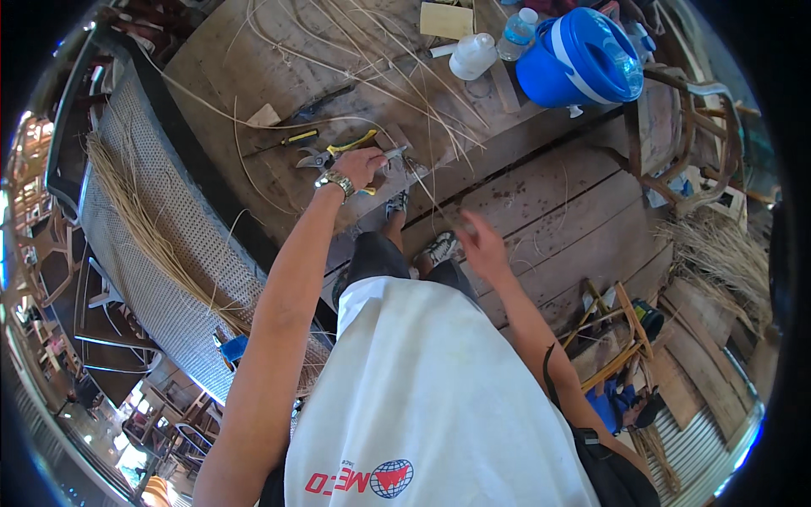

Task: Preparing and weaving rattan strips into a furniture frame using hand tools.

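My left hand [361, 167], with a metal-band wristwatch [337, 182], rests low over the wooden bench top, fingers closed. A small pale, silvery piece [394, 152] shows at its fingertips; I cannot make out what it is. Beside and partly under that hand lie pruning shears with yellow handles [353, 142]. A screwdriver with a yellow-and-black handle [302, 138] lies just left of them. From near the left fingertips a thin cane strand [428, 193] runs toward my right hand [485, 247]. That hand is in the air, fingers apart; whether it touches the strand is unclear.
Loose cane strands [372, 72] spread over the bench. A blue water jug [579, 59], white bottle [473, 57] and clear bottle [517, 34] stand at far right. At left is a woven cane panel [160, 211] carrying a cane bundle [152, 228]. A wooden chair frame [688, 135] stands right.
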The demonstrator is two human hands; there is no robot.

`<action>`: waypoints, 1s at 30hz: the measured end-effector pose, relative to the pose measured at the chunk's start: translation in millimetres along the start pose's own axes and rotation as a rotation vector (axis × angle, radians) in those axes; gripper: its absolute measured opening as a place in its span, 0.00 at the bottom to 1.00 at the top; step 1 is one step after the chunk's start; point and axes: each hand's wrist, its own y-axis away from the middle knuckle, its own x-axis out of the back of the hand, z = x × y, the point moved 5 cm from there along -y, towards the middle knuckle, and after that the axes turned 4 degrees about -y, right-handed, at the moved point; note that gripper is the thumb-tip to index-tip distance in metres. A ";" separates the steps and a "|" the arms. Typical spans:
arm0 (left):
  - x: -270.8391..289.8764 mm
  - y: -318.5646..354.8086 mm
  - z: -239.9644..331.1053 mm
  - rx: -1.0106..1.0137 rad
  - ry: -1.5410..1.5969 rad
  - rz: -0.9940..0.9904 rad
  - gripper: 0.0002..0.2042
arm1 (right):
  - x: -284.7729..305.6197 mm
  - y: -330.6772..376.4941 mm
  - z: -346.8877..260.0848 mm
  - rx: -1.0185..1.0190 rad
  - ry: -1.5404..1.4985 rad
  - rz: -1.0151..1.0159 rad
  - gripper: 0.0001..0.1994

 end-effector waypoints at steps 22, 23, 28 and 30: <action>-20.2 -26.6 12.6 -0.394 -0.169 0.150 0.16 | -17.1 -53.6 -27.2 -0.207 0.347 0.135 0.16; -22.3 -12.0 34.9 -0.410 -0.066 0.163 0.18 | -28.2 -56.2 -9.7 -0.018 0.449 0.072 0.14; -15.4 17.2 -17.1 -0.034 -0.132 0.047 0.13 | -61.0 -76.1 -45.5 -0.311 0.580 -0.405 0.35; -18.3 1.7 -15.3 -0.067 -0.049 0.031 0.12 | -35.7 -61.7 -79.0 -0.279 0.565 -0.383 0.36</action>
